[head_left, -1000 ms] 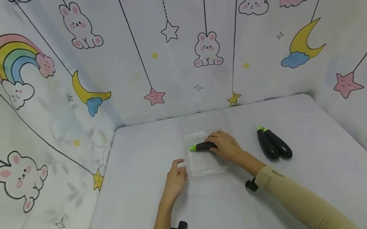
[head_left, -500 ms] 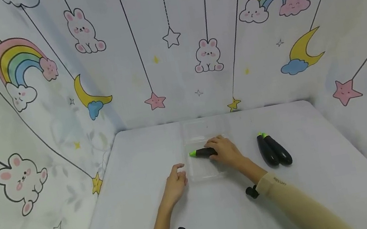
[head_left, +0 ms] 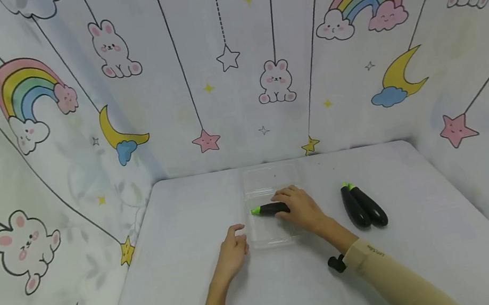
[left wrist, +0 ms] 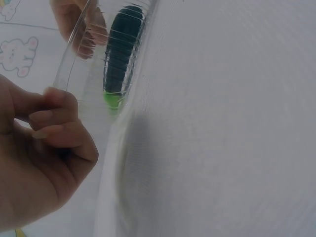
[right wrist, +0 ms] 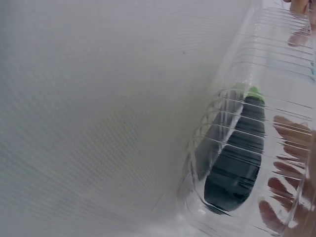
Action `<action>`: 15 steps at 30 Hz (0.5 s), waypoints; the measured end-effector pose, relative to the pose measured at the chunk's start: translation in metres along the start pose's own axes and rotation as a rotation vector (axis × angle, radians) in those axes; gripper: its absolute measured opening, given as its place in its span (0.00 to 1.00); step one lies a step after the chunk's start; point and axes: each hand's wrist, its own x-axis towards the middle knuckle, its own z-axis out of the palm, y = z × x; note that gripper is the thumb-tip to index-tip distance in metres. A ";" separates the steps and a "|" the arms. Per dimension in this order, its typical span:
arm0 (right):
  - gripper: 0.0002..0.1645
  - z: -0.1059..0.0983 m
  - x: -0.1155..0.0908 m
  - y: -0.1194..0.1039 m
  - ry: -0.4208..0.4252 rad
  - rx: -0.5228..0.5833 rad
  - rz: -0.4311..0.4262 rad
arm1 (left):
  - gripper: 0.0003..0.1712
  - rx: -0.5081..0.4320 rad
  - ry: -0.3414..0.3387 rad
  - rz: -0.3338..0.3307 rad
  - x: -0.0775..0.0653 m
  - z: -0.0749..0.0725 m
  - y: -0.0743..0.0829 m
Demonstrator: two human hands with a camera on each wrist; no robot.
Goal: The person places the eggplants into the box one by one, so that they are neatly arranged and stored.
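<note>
A black toy eggplant with a green tip [head_left: 266, 210] lies in the near half of a clear plastic clamshell box [head_left: 271, 243]. Over it hovers my right hand [head_left: 306, 211], its fingers spread above the eggplant's thick end in the head view. Seen through the ribbed wall in the right wrist view, fingertips [right wrist: 279, 190] stand apart from the eggplant [right wrist: 237, 153]. My left hand [head_left: 231, 254] is beside the box's left edge, fingers loosely bent; in the left wrist view its fingertips [left wrist: 42, 116] overlap the end of the clear rim [left wrist: 74, 39].
Two more eggplants, one left [head_left: 354, 208] and one right [head_left: 370, 207], lie side by side to the right of the box. The box's lid half [head_left: 269, 176] lies folded back toward the far table edge. A printed cloth wall [head_left: 155, 81] surrounds the white table [head_left: 177, 212].
The head view has tilted up slightly, so everything sits lower in it. My right hand's fingers have spread a little off the eggplant. The left hand stays beside the box.
</note>
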 end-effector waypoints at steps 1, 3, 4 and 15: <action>0.28 -0.001 0.000 0.000 0.009 0.010 0.002 | 0.21 -0.001 0.001 -0.002 0.000 0.000 0.000; 0.27 -0.004 0.000 0.000 0.039 0.027 0.005 | 0.21 -0.008 0.001 0.000 0.000 0.000 0.001; 0.26 -0.005 -0.001 0.001 0.057 0.036 0.008 | 0.21 -0.010 0.001 0.004 0.000 -0.001 0.001; 0.20 -0.024 -0.010 0.021 0.272 0.103 0.034 | 0.22 -0.010 -0.004 -0.004 0.000 0.001 -0.001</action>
